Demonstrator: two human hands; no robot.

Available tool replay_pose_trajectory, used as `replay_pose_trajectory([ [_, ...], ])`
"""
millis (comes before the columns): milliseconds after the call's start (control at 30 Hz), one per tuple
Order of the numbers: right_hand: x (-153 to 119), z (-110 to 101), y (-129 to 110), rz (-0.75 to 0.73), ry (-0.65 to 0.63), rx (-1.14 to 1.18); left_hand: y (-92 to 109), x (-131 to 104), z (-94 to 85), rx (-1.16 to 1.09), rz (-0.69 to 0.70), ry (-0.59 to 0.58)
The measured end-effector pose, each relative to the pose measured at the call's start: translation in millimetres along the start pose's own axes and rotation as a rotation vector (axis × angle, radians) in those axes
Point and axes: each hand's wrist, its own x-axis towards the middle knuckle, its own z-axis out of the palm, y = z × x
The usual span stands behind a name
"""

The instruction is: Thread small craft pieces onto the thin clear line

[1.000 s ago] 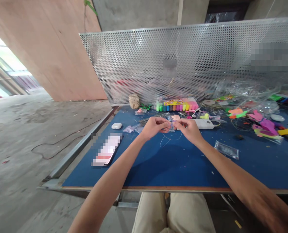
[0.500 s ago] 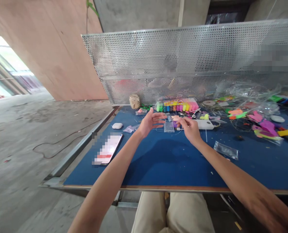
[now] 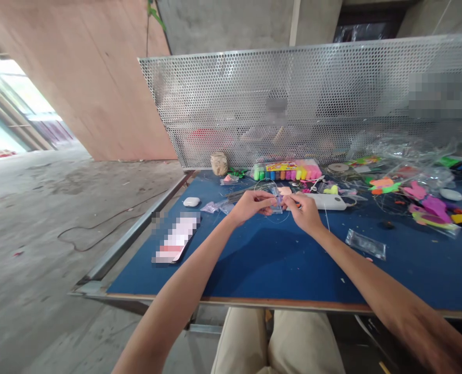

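Both hands meet over the far half of the blue table point(image 3: 254, 259). A small clear plastic bag point(image 3: 278, 210) with something purple at it hangs between them. My left hand point(image 3: 253, 205) has its fingers closed in a pinch at the bag's left side. At the other side, my right hand point(image 3: 304, 211) pinches the bag near its upper right edge, thumb and forefinger together. What the purple bit is cannot be made out. Just behind the right hand lies a white power strip point(image 3: 328, 202).
Clay sticks in a clear pack point(image 3: 287, 170) lie by the perforated metal panel point(image 3: 231, 104). A stone point(image 3: 219, 163), a white earbud case point(image 3: 192, 201) and a phone point(image 3: 178, 236) are at left. Colourful foam pieces point(image 3: 435, 208) and a flat clear bag point(image 3: 366, 244) lie at right.
My left hand was spread open, apart from the bag; it has moved right and closed on it. My right hand keeps its pinch. The view has shifted slightly.
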Motion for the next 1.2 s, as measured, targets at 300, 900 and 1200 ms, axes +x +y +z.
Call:
replay_pose_trajectory([
  [300,1,-3,1,0.103,-0.151,0.149,2,-2,1.3,0.122,0.109,0.072],
  [900,1,6,3,0.351,-0.177,0.616,-4,0,5.7,0.026,0.1,0.138],
  [1200,0,1,-1,0.297,-0.074,0.424,-7,-4,12.0,0.152,0.135,0.155],
])
